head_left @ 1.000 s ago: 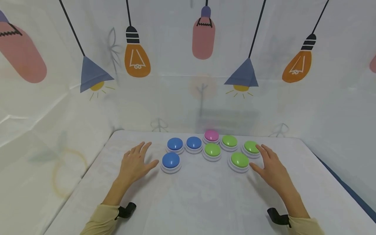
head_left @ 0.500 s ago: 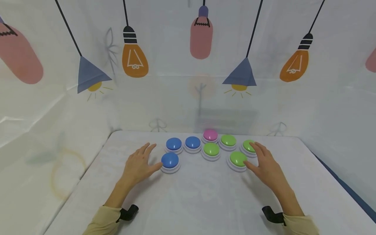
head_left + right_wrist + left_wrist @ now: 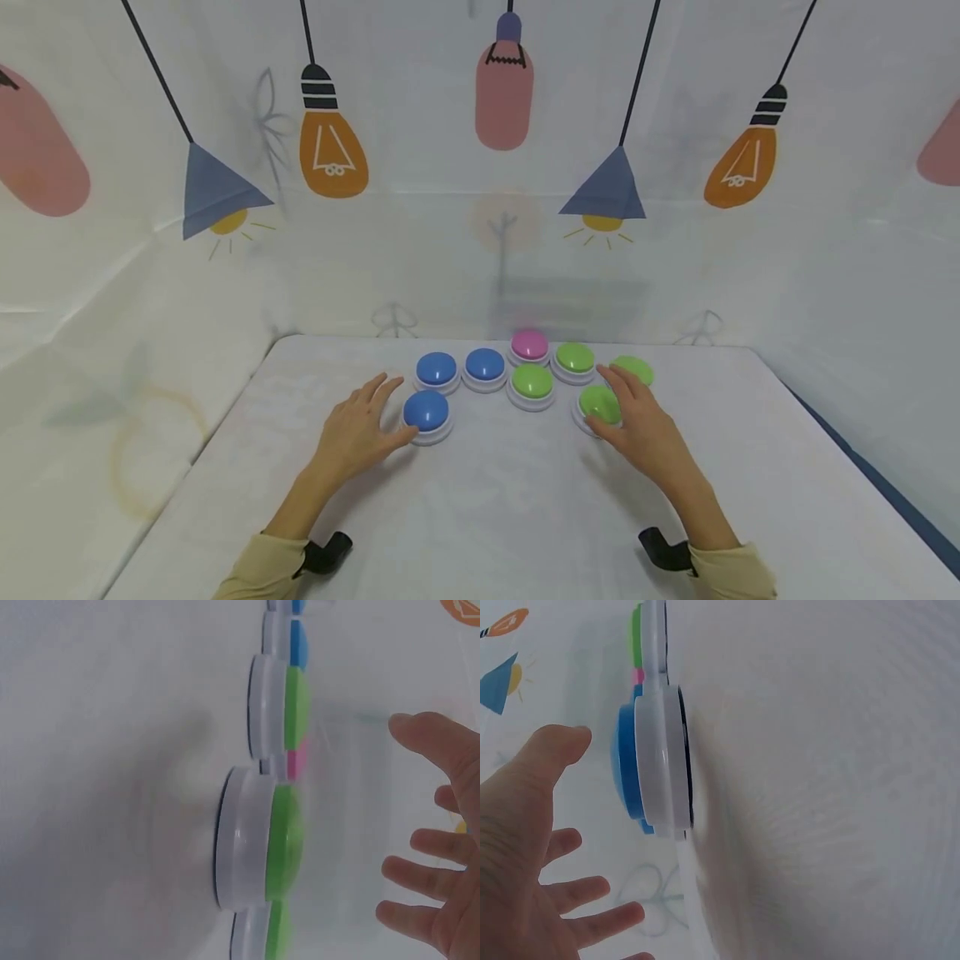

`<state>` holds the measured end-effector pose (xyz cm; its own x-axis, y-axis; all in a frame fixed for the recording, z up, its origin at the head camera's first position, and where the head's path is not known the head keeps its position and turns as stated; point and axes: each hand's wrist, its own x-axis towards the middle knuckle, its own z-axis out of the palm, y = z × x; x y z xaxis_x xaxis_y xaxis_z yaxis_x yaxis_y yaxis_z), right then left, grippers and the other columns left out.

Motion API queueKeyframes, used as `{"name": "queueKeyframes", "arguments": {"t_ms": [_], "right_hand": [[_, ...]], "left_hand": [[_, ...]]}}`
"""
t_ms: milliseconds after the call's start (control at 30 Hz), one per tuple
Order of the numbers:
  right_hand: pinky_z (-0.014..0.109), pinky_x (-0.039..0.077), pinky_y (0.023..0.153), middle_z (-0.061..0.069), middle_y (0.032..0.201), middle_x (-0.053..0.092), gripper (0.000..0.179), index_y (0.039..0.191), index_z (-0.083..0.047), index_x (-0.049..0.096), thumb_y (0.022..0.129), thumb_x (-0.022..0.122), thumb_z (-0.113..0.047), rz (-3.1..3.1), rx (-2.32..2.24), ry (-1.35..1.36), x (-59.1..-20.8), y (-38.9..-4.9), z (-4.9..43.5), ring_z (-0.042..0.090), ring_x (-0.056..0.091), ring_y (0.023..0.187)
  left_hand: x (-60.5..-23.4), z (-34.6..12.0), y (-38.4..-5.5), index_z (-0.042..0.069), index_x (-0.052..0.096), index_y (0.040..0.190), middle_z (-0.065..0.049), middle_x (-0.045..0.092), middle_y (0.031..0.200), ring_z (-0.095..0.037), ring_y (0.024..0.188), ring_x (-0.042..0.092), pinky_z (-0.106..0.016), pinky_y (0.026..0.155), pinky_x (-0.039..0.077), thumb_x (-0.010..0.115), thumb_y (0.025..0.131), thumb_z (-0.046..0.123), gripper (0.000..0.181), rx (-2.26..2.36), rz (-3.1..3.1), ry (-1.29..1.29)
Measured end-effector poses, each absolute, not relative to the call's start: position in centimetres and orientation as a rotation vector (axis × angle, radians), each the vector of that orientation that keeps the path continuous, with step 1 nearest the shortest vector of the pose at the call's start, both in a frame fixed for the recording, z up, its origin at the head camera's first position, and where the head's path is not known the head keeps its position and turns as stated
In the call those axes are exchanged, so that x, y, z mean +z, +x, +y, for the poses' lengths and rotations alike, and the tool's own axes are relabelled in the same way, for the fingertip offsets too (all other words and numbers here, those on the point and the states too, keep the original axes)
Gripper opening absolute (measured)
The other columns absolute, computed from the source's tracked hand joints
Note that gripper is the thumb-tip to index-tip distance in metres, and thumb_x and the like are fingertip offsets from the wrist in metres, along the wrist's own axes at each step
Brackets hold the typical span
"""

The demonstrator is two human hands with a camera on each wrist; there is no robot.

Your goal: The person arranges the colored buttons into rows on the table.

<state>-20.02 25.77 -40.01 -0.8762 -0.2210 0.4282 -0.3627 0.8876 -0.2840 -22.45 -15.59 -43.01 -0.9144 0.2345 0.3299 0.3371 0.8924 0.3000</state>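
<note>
Round push buttons with white bases stand in a group at the table's far side. My left hand (image 3: 358,432) hovers with spread fingers beside the front blue button (image 3: 426,410); in the left wrist view a gap shows between the thumb (image 3: 564,742) and that blue dome. Over the front green button (image 3: 600,403) hangs my right hand (image 3: 643,429), fingers parted and holding nothing. Its fingers partly cover the rear right green button (image 3: 634,368) in the head view. The right wrist view shows the thumb (image 3: 427,735) apart from the green domes.
Behind stand two more blue buttons (image 3: 437,368) (image 3: 484,364), a pink button (image 3: 529,343) and two green buttons (image 3: 575,357) (image 3: 532,381). The white table (image 3: 480,517) meets a white curtain (image 3: 420,250) printed with lamps. Black wrist cameras (image 3: 327,553) sit at both cuffs.
My right hand has moved left, over the front green button and nearer the middle. The left hand has shifted slightly right toward the front blue button. The head view has turned a little right.
</note>
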Motion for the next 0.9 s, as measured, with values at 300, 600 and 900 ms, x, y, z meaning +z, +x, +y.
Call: {"name": "queueKeyframes", "arguments": {"t_ms": [300, 600, 900], "right_hand": [[0.055, 0.051, 0.093, 0.020, 0.145, 0.045, 0.078, 0.147, -0.010, 0.043, 0.082, 0.081, -0.029, -2.667, 0.549, 0.529, -40.2, -20.4, 22.2, 0.038, 0.047, 0.131], [0.049, 0.054, 0.090, 0.018, 0.146, 0.046, 0.078, 0.147, -0.012, 0.043, 0.082, 0.081, -0.033, -2.692, 0.540, 0.545, -39.3, -21.0, 18.5, 0.036, 0.048, 0.131], [0.048, 0.052, 0.095, 0.014, 0.151, 0.041, 0.077, 0.150, -0.016, 0.040, 0.085, 0.078, -0.035, -2.760, 0.643, 0.579, -39.6, -21.6, 14.7, 0.033, 0.045, 0.135]], "left_hand": [[-43.1, -15.2, -22.4, 0.015, 0.046, 0.146, -0.021, 0.044, 0.149, -0.048, 0.124, 0.052, -0.065, 0.093, 0.045, 0.073, 0.081, 0.053, 0.081, -0.524, -2.784, -0.444], [-43.1, -15.0, -22.4, 0.015, 0.047, 0.145, -0.022, 0.045, 0.148, -0.047, 0.123, 0.053, -0.064, 0.090, 0.047, 0.076, 0.079, 0.051, 0.081, -0.527, -2.784, -0.450], [-43.0, -14.8, -22.4, 0.015, 0.048, 0.144, -0.022, 0.046, 0.147, -0.047, 0.121, 0.055, -0.064, 0.088, 0.048, 0.077, 0.077, 0.051, 0.081, -0.533, -2.765, -0.474]]}}
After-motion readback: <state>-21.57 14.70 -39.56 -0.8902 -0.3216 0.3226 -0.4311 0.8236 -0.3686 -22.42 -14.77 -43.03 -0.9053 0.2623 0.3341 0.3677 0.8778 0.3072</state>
